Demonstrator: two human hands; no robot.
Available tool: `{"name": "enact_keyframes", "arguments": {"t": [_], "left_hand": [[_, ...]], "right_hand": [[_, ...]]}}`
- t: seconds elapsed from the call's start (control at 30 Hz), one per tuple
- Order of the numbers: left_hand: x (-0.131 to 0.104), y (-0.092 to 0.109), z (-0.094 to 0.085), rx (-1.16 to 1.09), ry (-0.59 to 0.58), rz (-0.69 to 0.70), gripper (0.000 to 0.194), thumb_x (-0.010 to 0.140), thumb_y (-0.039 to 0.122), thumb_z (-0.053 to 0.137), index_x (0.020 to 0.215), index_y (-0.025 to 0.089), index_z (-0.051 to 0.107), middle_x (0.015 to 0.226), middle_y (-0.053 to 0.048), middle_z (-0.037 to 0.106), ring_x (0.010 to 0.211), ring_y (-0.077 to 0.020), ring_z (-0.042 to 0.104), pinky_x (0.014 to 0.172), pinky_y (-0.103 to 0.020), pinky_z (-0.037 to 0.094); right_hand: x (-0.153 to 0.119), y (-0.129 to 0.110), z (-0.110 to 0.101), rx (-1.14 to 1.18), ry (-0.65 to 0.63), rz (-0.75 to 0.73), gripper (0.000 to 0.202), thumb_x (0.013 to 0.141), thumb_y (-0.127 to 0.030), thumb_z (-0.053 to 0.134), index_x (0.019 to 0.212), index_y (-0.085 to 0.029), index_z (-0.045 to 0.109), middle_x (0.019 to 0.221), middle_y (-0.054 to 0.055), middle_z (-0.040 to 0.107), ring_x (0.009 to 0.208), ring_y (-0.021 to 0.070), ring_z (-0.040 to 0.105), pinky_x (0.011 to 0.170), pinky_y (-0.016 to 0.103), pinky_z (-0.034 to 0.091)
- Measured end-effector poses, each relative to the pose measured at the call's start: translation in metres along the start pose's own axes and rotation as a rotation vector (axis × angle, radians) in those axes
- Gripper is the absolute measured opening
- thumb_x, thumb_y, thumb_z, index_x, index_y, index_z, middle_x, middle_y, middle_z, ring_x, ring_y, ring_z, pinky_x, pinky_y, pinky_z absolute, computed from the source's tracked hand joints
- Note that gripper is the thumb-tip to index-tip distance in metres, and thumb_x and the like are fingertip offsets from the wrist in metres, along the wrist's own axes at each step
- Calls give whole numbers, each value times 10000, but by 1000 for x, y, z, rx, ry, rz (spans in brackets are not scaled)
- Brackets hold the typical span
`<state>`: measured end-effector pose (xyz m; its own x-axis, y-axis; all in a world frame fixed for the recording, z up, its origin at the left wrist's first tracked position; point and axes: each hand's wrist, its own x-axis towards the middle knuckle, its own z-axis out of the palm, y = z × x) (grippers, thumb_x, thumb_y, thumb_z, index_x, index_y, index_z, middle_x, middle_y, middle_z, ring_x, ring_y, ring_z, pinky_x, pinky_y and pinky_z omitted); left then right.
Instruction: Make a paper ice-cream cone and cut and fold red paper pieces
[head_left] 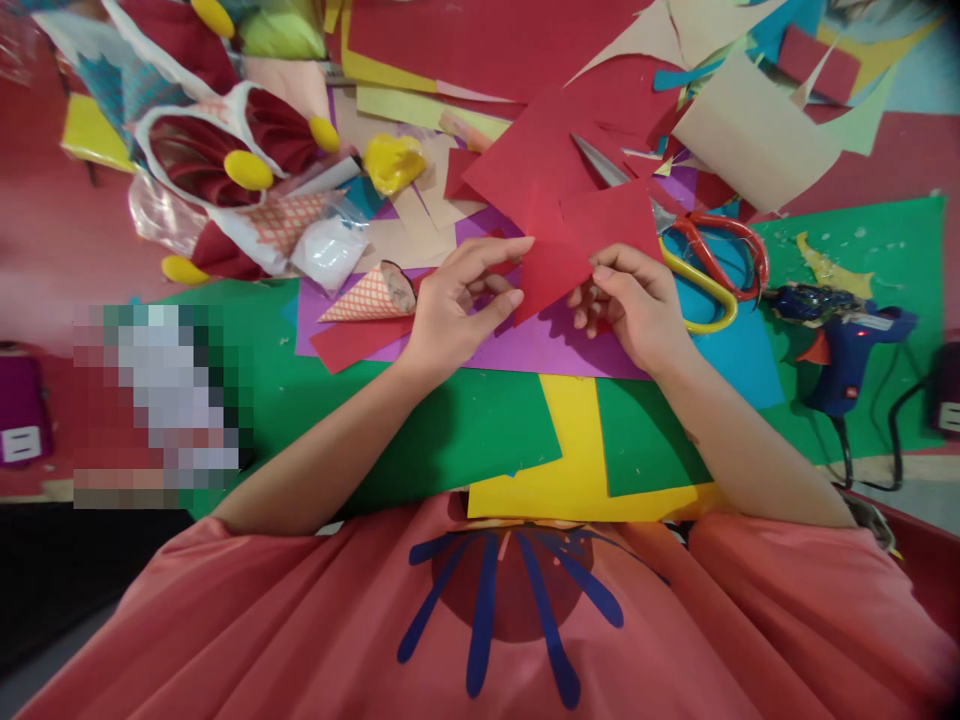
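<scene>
A sheet of red paper (pixel 559 265) lies between my hands over the purple sheet. My right hand (pixel 637 305) pinches its lower right edge between thumb and fingertips, the other fingers curled. At the paper's left edge is my left hand (pixel 465 305), thumb and index finger apart, with nothing visible between them. Just left of that hand, a small paper cone (pixel 367 295) with a red lattice pattern lies on its side. Beside my right hand are scissors (pixel 731 250) with red and yellow handles; the red paper partly covers their blades.
A blue glue gun (pixel 851 360) with a lit red light and a cord rests on green sheet (pixel 922 270) at right. Finished-looking paper cones with yellow discs (pixel 249 170) crowd the upper left. Paper scraps (pixel 757 130) and a yellow clay-like lump (pixel 394 163) lie at the back.
</scene>
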<state>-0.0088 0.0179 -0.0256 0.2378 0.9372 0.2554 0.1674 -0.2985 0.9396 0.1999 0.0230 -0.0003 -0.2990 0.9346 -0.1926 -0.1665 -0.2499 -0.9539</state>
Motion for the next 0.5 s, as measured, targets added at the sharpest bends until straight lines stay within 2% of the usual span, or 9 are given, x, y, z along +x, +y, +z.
{"name": "enact_keyframes", "arguments": {"t": [0.17, 0.27, 0.37, 0.43, 0.5], "left_hand": [[0, 7, 1, -13, 13, -28, 373, 835, 440, 643, 1170, 277, 643, 1179, -58, 654, 884, -142, 680, 792, -296, 576], [1, 17, 3, -35, -29, -42, 394, 810, 528, 637, 1066, 232, 687, 1054, -59, 702, 943, -185, 670, 852, -338, 544], [0, 23, 5, -76, -48, -100, 392, 782, 572, 645, 888, 199, 700, 843, -28, 698, 807, -169, 651, 754, -311, 516], [0, 22, 6, -100, 10, -166, 390, 792, 554, 643, 678, 182, 633, 624, 14, 579, 629, -115, 567, 625, -267, 463], [1, 16, 6, -135, 119, -220, 505, 802, 539, 639, 501, 176, 459, 491, 43, 365, 510, -74, 434, 534, -242, 391]], "right_hand": [[-1, 3, 0, -4, -30, -70, 291, 791, -442, 708, 761, -194, 557, 619, -59, 623, 469, 52, 564, 410, 157, 437], [-3, 1, 1, -59, -58, -86, 260, 799, -413, 710, 757, -188, 588, 587, -62, 603, 483, 44, 558, 451, 154, 456], [-5, -2, 3, -110, -94, -98, 257, 794, -398, 719, 744, -174, 606, 597, -56, 605, 496, 33, 556, 473, 147, 458], [-5, -3, 4, -120, -97, -100, 265, 785, -398, 728, 734, -168, 606, 589, -58, 605, 479, 26, 546, 454, 139, 444], [-4, -2, 3, -113, -83, -94, 283, 775, -413, 733, 728, -169, 599, 560, -64, 599, 450, 26, 538, 420, 134, 425]]}}
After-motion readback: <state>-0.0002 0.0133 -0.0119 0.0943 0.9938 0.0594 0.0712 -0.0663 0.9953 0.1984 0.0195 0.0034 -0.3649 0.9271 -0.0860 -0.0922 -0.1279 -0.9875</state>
